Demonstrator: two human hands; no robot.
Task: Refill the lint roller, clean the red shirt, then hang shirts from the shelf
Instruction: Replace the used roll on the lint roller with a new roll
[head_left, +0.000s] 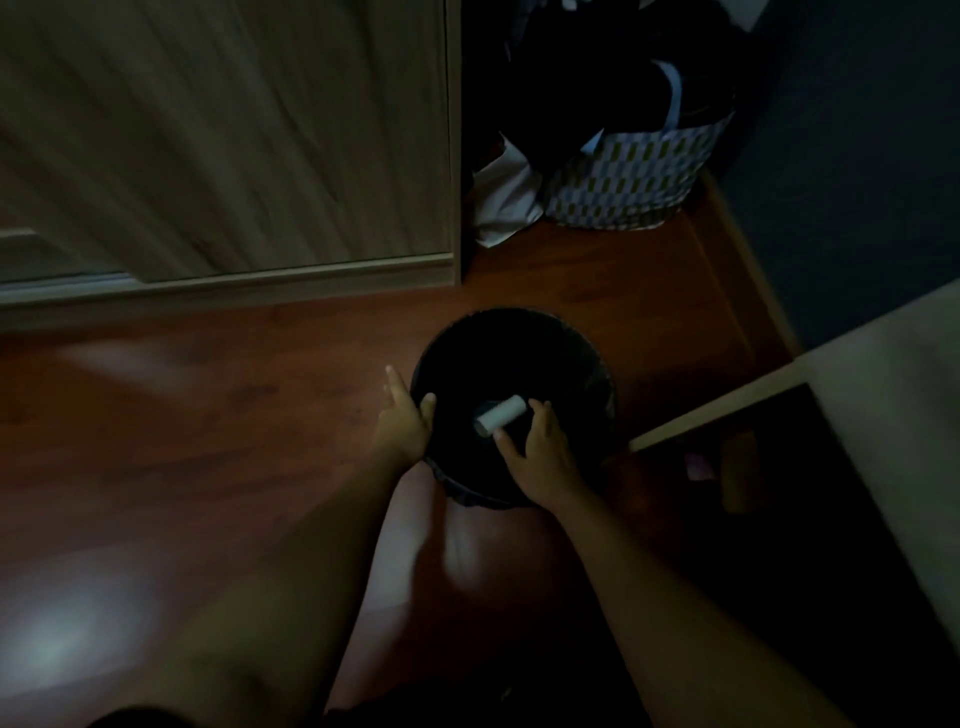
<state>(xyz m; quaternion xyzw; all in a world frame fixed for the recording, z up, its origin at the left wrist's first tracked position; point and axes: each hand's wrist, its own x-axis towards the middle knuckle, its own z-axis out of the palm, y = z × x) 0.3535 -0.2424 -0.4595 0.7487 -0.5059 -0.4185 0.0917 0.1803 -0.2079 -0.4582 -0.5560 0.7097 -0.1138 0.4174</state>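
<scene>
A short white lint roll (500, 417) hangs over the mouth of a round black bin (571, 353) on the floor. My right hand (540, 454) reaches over the bin's near side. Its thumb tip and forefinger tip touch the two ends of the roll, and the other fingers are spread. My left hand (402, 423) grips the bin's left rim, thumb inside and fingers outside. The room is dark, so the inside of the bin is hidden. No red shirt, lint roller handle or shelf shows.
A wooden wardrobe door (223, 140) fills the upper left. A patterned laundry bag (628, 176) full of dark clothes stands in the far corner beside white cloth (506, 202). A pale furniture edge (883, 395) juts in at right. The floor (182, 415) is reddish wood.
</scene>
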